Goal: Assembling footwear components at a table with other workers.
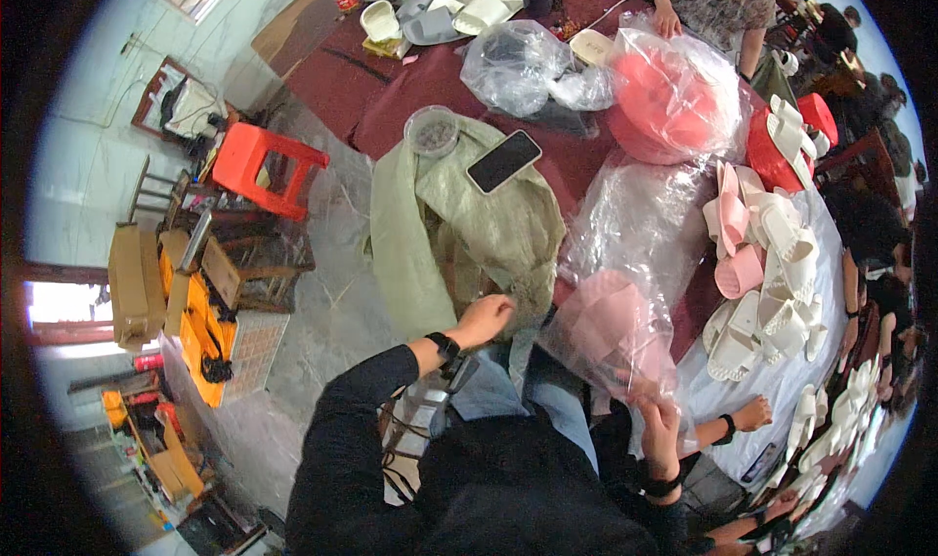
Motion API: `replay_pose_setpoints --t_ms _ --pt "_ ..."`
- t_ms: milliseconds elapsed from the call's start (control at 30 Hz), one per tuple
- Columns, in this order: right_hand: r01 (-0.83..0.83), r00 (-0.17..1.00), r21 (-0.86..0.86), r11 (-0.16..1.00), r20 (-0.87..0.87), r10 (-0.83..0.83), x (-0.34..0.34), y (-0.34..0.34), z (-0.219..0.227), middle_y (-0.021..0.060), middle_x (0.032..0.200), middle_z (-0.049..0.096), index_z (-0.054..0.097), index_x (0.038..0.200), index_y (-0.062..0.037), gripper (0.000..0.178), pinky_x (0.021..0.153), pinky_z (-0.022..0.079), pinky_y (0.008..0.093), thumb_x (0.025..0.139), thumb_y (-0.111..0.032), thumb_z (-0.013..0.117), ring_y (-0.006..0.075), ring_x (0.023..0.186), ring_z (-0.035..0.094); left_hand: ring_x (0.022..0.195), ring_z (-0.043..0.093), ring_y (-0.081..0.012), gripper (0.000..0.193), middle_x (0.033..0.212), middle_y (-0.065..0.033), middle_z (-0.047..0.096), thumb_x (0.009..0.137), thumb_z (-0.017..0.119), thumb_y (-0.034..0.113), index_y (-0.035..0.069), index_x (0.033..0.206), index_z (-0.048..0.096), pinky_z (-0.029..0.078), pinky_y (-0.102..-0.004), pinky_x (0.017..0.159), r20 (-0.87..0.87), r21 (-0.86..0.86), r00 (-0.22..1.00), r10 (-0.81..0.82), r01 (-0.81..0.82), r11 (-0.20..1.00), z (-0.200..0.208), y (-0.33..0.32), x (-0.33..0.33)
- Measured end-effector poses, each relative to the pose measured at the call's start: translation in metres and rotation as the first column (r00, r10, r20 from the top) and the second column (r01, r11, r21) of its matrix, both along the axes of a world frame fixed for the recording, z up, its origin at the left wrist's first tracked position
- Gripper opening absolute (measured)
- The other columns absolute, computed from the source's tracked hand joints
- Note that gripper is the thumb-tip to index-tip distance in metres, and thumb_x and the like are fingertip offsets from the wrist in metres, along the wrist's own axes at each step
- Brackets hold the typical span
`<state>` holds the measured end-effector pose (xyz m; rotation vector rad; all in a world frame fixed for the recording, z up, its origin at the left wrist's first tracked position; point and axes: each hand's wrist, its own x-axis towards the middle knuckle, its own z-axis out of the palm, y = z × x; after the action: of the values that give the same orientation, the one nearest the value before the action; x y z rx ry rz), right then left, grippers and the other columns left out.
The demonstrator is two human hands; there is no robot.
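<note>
The neck of a clear bag is clamped in the grip of the right hand; pink slippers are contained in it, to the right of a green sack. The left hand is held curled over the sack's near part; whether its grip is closed on anything cannot be told. A phone and a tub are borne by the sack on the maroon-covered counter.

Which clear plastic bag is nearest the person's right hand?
The bag with pink contents, its lower end at the right hand; the bag with red contents and the crumpled bag lie farther away.
</note>
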<state>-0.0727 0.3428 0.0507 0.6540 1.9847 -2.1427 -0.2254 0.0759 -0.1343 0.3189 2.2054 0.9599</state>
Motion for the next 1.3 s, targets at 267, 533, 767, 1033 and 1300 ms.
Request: replay_pose_setpoints --t_ms 267,533,767,1033,1300 --pt "-0.440 0.896 0.427 0.790 0.160 0.413 -0.073 -0.074 -0.018 0.0180 0.106 0.062 0.062 0.099 -0.0006 0.027 0.079 0.047 0.0351 0.075 0.000 0.050 0.0333 0.089 0.061 0.121 0.043 -0.0236 0.034 0.127 -0.0063 0.051 0.092 0.041 0.024 0.015 0.121 0.056 0.011 -0.0504 0.109 0.098 -0.781 0.713 -0.694 0.487 0.391 -0.167 -0.111 -0.031" --pt "-0.553 0.417 0.746 0.371 -0.137 0.898 -0.153 -0.196 -0.094 0.0138 0.122 0.053 0.059 0.097 -0.0084 0.026 0.068 0.051 0.0428 0.073 -0.018 0.061 0.0317 0.085 0.061 0.133 0.027 -0.0293 0.045 0.139 -0.0068 0.039 0.093 0.038 0.026 0.011 0.135 0.040 -0.002 -0.0522 0.110 0.382 -0.773 0.562 -0.733 0.629 0.080 -0.102 -0.151 -0.047" --pt "-0.448 0.569 0.880 0.158 0.144 0.810 -0.169 -0.276 -0.205 0.0192 0.109 0.056 0.055 0.102 0.0005 0.032 0.072 0.048 0.0429 0.078 -0.021 0.053 0.0339 0.086 0.059 0.116 0.047 -0.0283 0.034 0.113 -0.0092 0.061 0.085 0.044 0.026 0.016 0.111 0.064 0.005 -0.0569 0.107 -0.027 -0.820 0.769 -0.639 0.349 0.454 -0.087 -0.226 -0.034" --pt "-0.353 0.922 0.746 0.565 0.177 0.343 -0.139 -0.095 -0.177 0.0159 0.087 0.063 0.061 0.094 -0.0077 0.023 0.071 0.048 0.0451 0.076 -0.020 0.056 0.0343 0.082 0.061 0.087 0.059 -0.0305 0.028 0.091 -0.0131 0.064 0.081 0.059 0.032 0.006 0.088 0.066 0.037 -0.0472 0.086 0.024 -0.626 0.804 -0.594 0.475 0.618 -0.031 -0.128 -0.080" --pt "0.424 0.738 0.905 -0.039 -0.370 -0.564 -0.090 0.205 -0.097 0.0218 0.105 0.057 0.055 0.103 0.0019 0.031 0.083 0.042 0.0441 0.082 -0.021 0.056 0.0393 0.096 0.053 0.092 0.056 -0.0338 0.024 0.096 -0.0159 0.060 0.083 0.060 0.022 0.005 0.100 0.062 0.045 -0.0395 0.081 -0.290 0.098 0.833 -0.472 0.516 0.851 0.024 0.053 -0.102"
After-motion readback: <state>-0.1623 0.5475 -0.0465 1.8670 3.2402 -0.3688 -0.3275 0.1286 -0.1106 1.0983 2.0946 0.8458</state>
